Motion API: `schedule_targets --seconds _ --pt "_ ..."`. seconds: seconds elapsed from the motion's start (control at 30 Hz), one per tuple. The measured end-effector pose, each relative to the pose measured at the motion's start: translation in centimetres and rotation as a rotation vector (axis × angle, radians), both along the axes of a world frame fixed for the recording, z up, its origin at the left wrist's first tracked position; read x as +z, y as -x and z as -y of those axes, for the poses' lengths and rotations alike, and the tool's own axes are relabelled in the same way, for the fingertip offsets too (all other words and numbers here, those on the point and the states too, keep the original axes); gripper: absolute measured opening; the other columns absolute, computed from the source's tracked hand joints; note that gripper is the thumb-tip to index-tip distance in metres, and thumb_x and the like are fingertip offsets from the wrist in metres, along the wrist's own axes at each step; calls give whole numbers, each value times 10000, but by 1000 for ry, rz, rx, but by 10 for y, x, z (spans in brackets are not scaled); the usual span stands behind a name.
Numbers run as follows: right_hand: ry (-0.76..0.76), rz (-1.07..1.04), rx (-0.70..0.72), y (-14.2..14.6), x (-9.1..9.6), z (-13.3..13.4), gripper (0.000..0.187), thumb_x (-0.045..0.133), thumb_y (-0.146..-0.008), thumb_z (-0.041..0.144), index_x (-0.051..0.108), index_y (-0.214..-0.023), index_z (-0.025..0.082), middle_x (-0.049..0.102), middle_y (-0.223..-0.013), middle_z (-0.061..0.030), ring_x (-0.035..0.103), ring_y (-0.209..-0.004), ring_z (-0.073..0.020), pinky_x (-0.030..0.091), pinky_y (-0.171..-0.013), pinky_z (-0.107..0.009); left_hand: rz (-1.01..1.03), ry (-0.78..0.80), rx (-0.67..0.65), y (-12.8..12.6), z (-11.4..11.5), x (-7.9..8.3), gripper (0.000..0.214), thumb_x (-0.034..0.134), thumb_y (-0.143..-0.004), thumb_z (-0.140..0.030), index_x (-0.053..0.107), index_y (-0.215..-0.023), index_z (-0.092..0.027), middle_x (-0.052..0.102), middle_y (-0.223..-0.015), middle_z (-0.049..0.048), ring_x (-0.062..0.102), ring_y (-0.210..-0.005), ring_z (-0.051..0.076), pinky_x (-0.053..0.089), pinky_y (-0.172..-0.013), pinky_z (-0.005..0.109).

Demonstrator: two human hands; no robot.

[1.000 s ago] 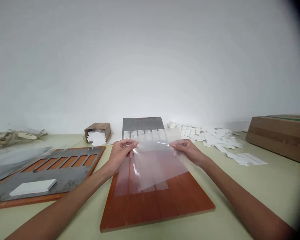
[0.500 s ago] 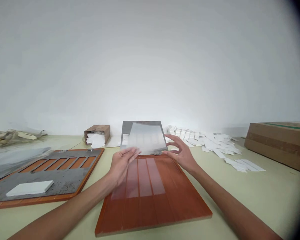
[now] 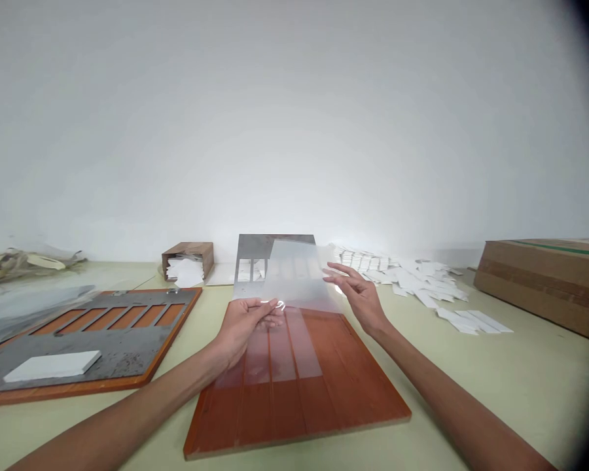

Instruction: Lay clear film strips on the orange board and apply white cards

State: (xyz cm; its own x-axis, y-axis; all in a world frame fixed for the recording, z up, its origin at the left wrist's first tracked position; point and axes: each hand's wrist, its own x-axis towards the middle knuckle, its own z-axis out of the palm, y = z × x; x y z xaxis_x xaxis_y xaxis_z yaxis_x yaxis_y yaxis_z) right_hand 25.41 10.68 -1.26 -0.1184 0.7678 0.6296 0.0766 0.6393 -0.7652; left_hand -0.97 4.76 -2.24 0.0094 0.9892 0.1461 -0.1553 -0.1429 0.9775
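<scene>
In front of me my left hand (image 3: pixel 252 327) pinches the lower left part of a clear plastic sheet (image 3: pixel 297 271). The sheet is held up at a slant above the far end of a reddish-brown grooved board (image 3: pixel 294 405). My right hand (image 3: pixel 360 297) has its fingers apart at the sheet's right edge; whether the fingertips touch it I cannot tell. Behind the sheet a grey slotted metal plate (image 3: pixel 250 247) stands raised at the board's far edge. A pale see-through rectangle shows over the board's grooves, partly hidden by my left hand.
On the left lies a second board with a slotted grey plate (image 3: pixel 122 356) and a white block (image 3: pixel 53 366) on it. Farther back are a small carton (image 3: pixel 196 252) of white papers, stacked and loose white slips (image 3: pixel 422 281), and a large cardboard box (image 3: pixel 544 281) at right.
The clear sheet has shifted right, uncovering more of the metal plate. My right hand's fingers have moved off the plate's lower right corner and straightened. My left hand keeps its pinch.
</scene>
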Motion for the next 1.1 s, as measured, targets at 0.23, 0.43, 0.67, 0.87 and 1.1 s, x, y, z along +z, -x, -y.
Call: schedule_targets --seconds 0.23,0.43,0.67,0.87,1.1 --pt "-122 92 -18 -2 3 3 365 790 -801 508 776 -1094 291 478 -1531 -46 562 -1324 -299 468 -1135 -480 -95 -126 -62 0 1 9 311 868 -719 -442 808 -860 -170 797 -897 128 762 -789 241 614 -786 329" --pt "-367 509 -379 -7 5 2 405 801 -784 523 762 -1143 339 530 -1478 -44 480 -1336 -369 417 -1103 -603 -112 -154 -139 -5 0 -3 356 840 -746 -472 794 -910 -160 794 -987 144 769 -885 286 613 -884 401" --pt "-665 469 -108 24 1 26 299 724 -899 372 725 -1193 322 708 -1092 -79 681 -984 -235 585 -833 -385 -137 -187 -221 -10 2 -8 363 775 -813 -505 801 -983 -186 787 -1032 119 758 -922 267 598 -917 381" --pt "-782 621 -82 42 -10 41 232 571 -997 251 709 -1183 255 738 -1037 -93 693 -896 -210 573 -778 -351 -329 -334 -308 -12 8 -10 319 564 -989 -432 751 -1182 -260 749 -1158 63 707 -1065 241 555 -981 345" --pt "-1019 700 -170 47 -12 43 193 525 -1002 147 667 -1128 113 723 -906 -114 642 -794 -195 549 -713 -319 -619 -474 -260 -12 14 -10 311 459 -1028 -299 735 -1117 -189 759 -1026 54 701 -934 206 552 -904 317"
